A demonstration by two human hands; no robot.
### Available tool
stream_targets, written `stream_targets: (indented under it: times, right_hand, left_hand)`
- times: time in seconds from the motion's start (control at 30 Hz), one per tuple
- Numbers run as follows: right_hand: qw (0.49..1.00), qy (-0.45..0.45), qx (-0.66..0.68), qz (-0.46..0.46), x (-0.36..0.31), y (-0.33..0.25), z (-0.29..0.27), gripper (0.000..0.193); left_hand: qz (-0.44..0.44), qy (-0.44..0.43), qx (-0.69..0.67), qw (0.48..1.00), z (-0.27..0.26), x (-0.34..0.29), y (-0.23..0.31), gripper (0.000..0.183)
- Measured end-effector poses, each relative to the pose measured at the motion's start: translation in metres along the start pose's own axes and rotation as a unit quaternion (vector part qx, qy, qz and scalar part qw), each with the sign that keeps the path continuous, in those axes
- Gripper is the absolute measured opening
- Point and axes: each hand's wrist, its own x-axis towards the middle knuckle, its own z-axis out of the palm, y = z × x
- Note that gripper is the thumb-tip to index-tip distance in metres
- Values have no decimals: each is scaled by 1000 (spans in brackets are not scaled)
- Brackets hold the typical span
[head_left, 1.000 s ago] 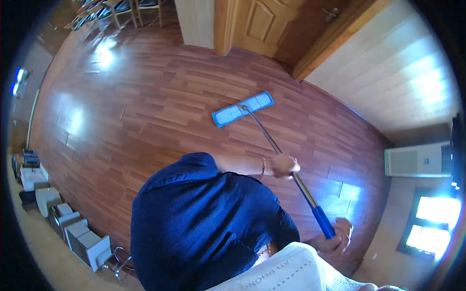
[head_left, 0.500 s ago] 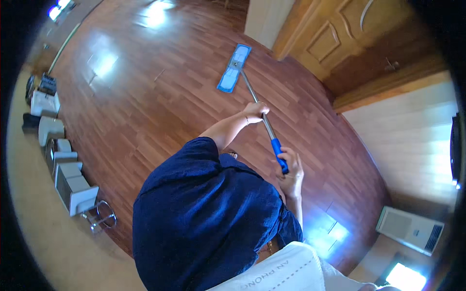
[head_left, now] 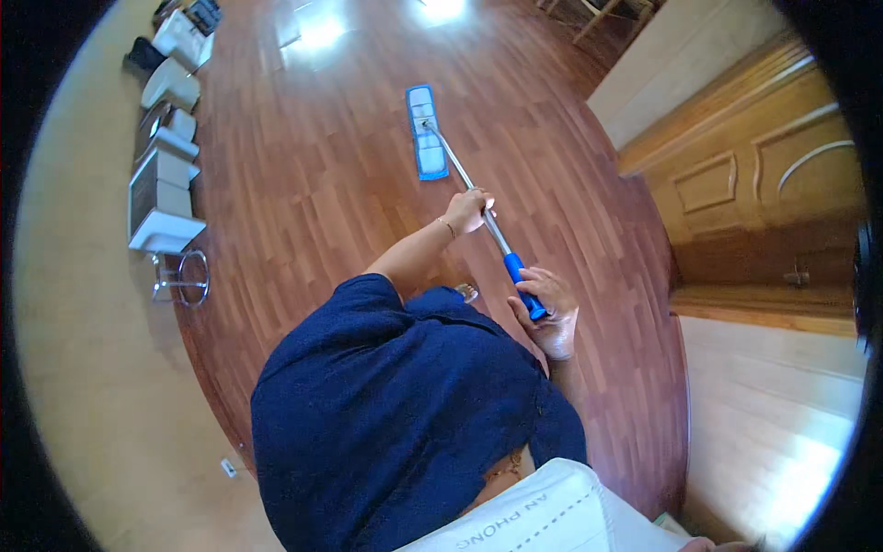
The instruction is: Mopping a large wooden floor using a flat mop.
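A flat mop with a blue-edged, pale rectangular head (head_left: pixel 428 152) lies against the wooden floor ahead of me. Its silver pole (head_left: pixel 457 166) slants back toward me and ends in a blue grip (head_left: pixel 515 269). Partway up the bare metal, my left hand (head_left: pixel 467 211) is wrapped around the pole. My right hand (head_left: pixel 552 308) holds the blue grip near its end, thumb on one side and fingers on the other. Part of one foot (head_left: pixel 467 293) shows beyond my dark blue top.
Along the left wall stand white cabinets (head_left: pixel 166 189), a pale rounded piece (head_left: pixel 171 85) and a metal-framed stool (head_left: pixel 191 278). At the right are a wooden door (head_left: pixel 727 193) and a pale wall (head_left: pixel 763 396). Wooden furniture legs (head_left: pixel 598 20) show at the far right.
My view has turned, so the left furniture sits higher and the door farther right. The mop head appears slightly farther left and tilts the other way. Both hands stay on the mop.
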Motion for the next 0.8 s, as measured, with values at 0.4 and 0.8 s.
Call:
stream_targets:
  times: [0.4, 0.8]
  right_hand:
    - [951, -130, 271, -75, 127, 92, -239, 12]
    - [920, -241, 305, -37, 331, 216, -433, 7]
  left_hand:
    - [-193, 111, 76, 972, -25, 97, 193, 23]
    - [-208, 118, 126, 963, -19, 320, 286, 32]
